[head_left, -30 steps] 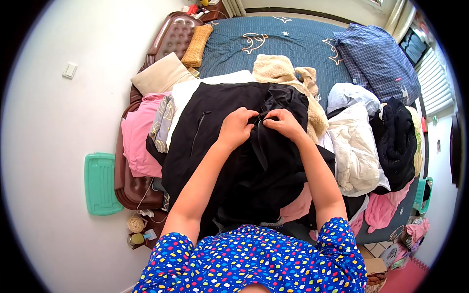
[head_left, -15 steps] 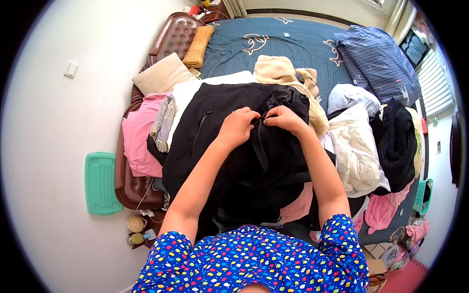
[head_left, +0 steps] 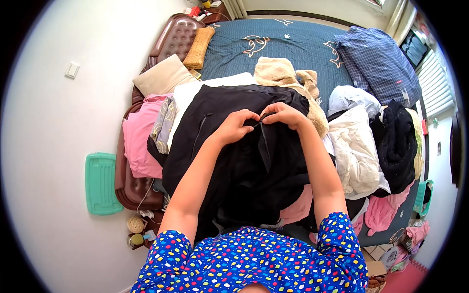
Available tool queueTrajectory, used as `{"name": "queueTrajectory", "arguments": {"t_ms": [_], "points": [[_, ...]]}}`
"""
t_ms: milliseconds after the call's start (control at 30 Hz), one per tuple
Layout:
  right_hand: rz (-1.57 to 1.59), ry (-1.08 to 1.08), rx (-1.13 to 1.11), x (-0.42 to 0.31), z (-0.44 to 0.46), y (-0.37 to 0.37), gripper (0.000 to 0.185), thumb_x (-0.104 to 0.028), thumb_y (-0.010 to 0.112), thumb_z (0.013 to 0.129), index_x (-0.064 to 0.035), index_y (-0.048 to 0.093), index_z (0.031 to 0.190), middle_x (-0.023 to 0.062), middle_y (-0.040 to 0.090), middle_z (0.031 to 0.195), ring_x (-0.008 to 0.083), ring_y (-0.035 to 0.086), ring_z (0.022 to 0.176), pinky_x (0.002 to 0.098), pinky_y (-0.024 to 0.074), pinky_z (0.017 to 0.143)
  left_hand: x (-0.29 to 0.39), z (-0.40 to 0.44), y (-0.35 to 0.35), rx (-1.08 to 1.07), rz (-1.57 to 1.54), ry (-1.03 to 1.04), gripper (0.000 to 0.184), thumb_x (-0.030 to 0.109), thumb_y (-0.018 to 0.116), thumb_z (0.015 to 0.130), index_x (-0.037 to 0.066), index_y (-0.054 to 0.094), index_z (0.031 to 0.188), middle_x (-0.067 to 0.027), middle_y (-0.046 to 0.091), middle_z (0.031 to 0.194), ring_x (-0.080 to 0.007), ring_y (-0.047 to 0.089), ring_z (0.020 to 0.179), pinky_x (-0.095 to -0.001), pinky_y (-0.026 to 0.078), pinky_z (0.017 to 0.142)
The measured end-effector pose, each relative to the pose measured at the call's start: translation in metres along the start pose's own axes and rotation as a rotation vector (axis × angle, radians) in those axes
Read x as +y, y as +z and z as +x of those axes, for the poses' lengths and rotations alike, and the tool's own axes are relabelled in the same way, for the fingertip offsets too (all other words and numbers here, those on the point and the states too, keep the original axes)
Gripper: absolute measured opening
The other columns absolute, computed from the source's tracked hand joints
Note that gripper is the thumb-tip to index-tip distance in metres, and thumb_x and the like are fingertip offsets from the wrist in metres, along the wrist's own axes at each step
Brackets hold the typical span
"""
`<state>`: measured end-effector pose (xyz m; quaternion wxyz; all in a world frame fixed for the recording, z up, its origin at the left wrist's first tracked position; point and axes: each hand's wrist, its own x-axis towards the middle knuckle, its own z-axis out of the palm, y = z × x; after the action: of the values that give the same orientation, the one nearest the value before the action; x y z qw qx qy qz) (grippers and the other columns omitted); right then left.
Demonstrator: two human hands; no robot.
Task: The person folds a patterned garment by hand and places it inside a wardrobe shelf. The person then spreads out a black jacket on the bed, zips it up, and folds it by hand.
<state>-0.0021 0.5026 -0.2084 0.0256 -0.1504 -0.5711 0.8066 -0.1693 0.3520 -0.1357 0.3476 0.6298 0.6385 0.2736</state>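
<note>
A black jacket [head_left: 234, 161] lies spread over the near part of the bed, with a zippered pocket on its left side. Over its upper middle, my left hand [head_left: 239, 125] pinches the jacket's front zipper edge between thumb and fingers. Close beside it, my right hand [head_left: 284, 116] grips the opposite edge of the same front opening. The two sets of fingertips nearly meet. Below them a dark strip of the zipper edge hangs down. The small part between the fingertips is too fine to make out.
Beyond the jacket lies a beige fleece garment [head_left: 275, 72]. Pink clothing [head_left: 141, 139] is piled at left by the brown headboard [head_left: 171, 39]. At right are a cream padded garment [head_left: 359, 151], a black knit [head_left: 398, 146] and a blue checked bundle [head_left: 376, 61]. A green lid [head_left: 102, 183] leans against the wall.
My right hand has shifted slightly left and up, and my fingers have come a little closer around the zipper edges. The jacket's upper front has been drawn slightly flatter.
</note>
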Motion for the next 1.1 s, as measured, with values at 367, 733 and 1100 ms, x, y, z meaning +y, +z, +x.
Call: {"name": "queueTrajectory", "arguments": {"t_ms": [367, 733, 1100], "points": [[-0.285, -0.239, 0.457, 0.021, -0.001, 0.020, 0.022, -0.016, 0.070, 0.078, 0.0005, 0.071, 0.092, 0.0065, 0.069, 0.081, 0.0115, 0.062, 0.077, 0.0270, 0.0490, 0.074, 0.011, 0.004, 0.013, 0.158, 0.144, -0.163, 0.028, 0.010, 0.074, 0.075, 0.009, 0.066, 0.102, -0.0073, 0.061, 0.094, -0.0286, 0.060, 0.089, -0.0374, 0.048, 0.082], [-0.377, -0.258, 0.500, 0.002, -0.013, 0.027, 0.023, -0.020, 0.072, 0.078, -0.0015, 0.071, 0.091, 0.0091, 0.069, 0.084, 0.0139, 0.063, 0.080, 0.0293, 0.0489, 0.075, 0.018, 0.009, 0.024, 0.493, 0.380, 0.325, 0.017, 0.002, 0.072, 0.072, 0.005, 0.062, 0.085, -0.0054, 0.058, 0.088, -0.0254, 0.059, 0.085, -0.0352, 0.049, 0.072], [-0.524, -0.310, 0.578, 0.005, -0.011, 0.031, 0.023, -0.025, 0.072, 0.078, -0.0040, 0.071, 0.089, 0.0131, 0.068, 0.084, 0.0231, 0.066, 0.083, 0.0328, 0.0492, 0.077, 0.017, -0.001, 0.031, 0.610, 0.453, 0.262, 0.014, 0.001, 0.070, 0.075, 0.010, 0.065, 0.084, -0.0030, 0.063, 0.081, -0.0245, 0.060, 0.076, -0.0349, 0.049, 0.065]]}}
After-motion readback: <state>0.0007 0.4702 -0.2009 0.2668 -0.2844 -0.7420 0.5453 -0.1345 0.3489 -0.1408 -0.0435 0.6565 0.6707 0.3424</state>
